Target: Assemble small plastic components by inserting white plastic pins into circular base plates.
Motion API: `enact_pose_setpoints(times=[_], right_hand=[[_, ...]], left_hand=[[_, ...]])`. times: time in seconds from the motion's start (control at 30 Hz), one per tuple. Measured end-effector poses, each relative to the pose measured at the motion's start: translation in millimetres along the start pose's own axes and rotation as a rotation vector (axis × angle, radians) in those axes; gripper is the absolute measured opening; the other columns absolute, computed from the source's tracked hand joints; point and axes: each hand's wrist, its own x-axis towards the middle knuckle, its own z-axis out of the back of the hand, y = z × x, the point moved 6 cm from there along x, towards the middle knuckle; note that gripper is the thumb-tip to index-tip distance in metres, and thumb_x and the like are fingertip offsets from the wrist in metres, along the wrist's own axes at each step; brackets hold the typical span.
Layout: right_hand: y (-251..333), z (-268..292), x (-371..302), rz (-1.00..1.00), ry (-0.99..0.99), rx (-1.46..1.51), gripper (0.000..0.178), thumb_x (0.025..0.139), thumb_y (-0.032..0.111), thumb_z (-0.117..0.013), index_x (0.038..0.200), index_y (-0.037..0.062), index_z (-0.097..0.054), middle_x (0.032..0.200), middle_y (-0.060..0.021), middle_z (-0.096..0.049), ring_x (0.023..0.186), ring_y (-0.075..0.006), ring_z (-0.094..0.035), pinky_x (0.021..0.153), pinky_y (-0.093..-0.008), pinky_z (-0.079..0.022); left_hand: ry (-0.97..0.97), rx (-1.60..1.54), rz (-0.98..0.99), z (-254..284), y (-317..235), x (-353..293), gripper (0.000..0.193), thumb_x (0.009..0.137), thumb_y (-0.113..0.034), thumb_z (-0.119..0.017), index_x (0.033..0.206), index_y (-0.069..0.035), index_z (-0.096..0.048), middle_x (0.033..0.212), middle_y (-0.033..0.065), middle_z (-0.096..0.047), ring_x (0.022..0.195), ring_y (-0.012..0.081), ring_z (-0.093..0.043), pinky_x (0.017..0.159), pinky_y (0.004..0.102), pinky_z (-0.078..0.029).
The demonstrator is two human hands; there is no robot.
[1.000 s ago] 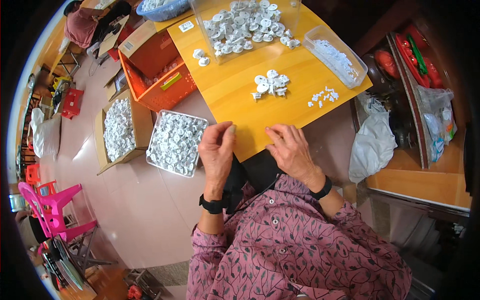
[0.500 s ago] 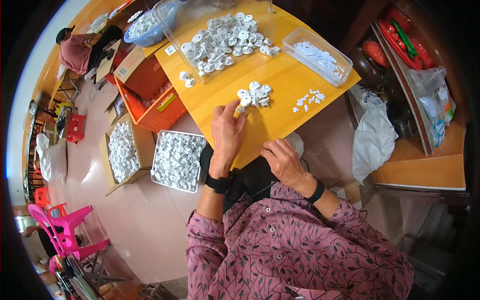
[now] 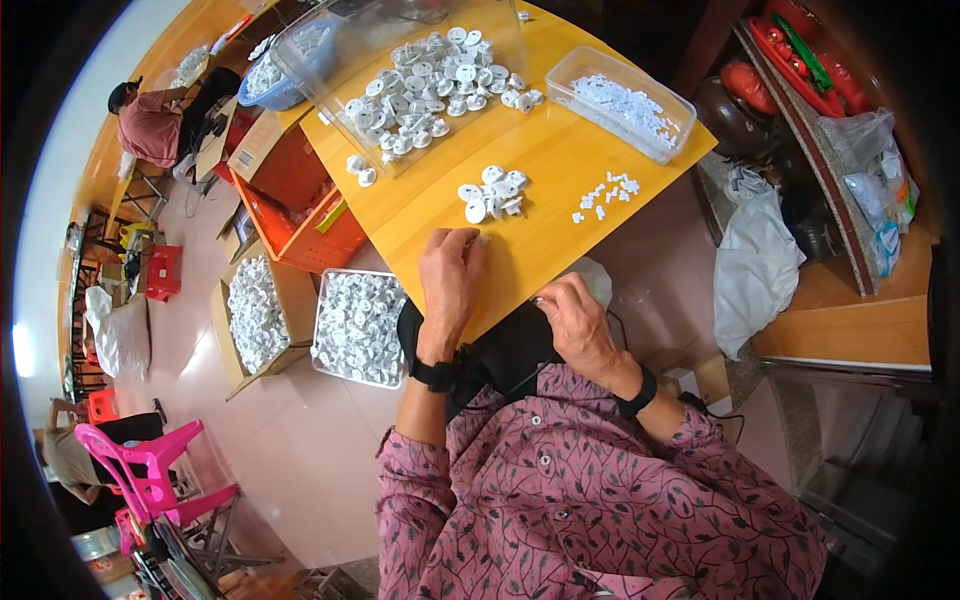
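Head view: left hand [image 3: 450, 282], fingertips drawn together, near a small pile of white parts [image 3: 505, 188] on a yellow table [image 3: 527, 245]; right hand [image 3: 581, 325] apart from it, by the table edge; whether either holds anything, I cannot tell; seemingly sorting parts by hand, calling for a light pinch.

Far left, a pink chair [image 3: 158, 485] stands on the floor [image 3: 265, 440], a person [image 3: 70, 460] just beyond it! Further up sits a white sack [image 3: 125, 335], a red crate [image 3: 163, 272] near it, and there's a seated co-worker [image 3: 150, 125] in a pink top. Across to the right now: white bag [image 3: 755, 270] hanging in folds, brown jar [image 3: 725, 115] above, and a red tray [image 3: 768, 48] with something green [image 3: 803, 62] on it.
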Motion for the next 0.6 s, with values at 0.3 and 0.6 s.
enact_pose_setpoints(times=[0.3,0.6], right_hand=[[-26,12,-5,-0.39,-0.007,0.409,0.01,0.099,0.005,-0.057,0.106,0.0019,-0.063,0.08,-0.0017,-0.058,0.066,-0.0066,-0.056,0.058,-0.0223,-0.046],[-23,17,1,-0.533,0.059,0.605,0.014,0.102,0.012,-0.055,0.108,0.0029,-0.063,0.085,0.0001,-0.061,0.068,-0.0048,-0.057,0.058,-0.0202,-0.047]], left_hand=[[0.061,-1.208,0.555,-14,2,-44,0.021,0.099,-0.011,-0.061,0.111,0.005,-0.065,0.099,0.0105,-0.069,0.081,0.0183,-0.068,0.07,0.0274,-0.058],[0.021,-1.468,0.534,-23,-7,-65,0.022,0.098,-0.009,-0.061,0.116,0.003,-0.063,0.12,0.014,-0.064,0.102,0.0236,-0.068,0.088,0.0331,-0.057]])
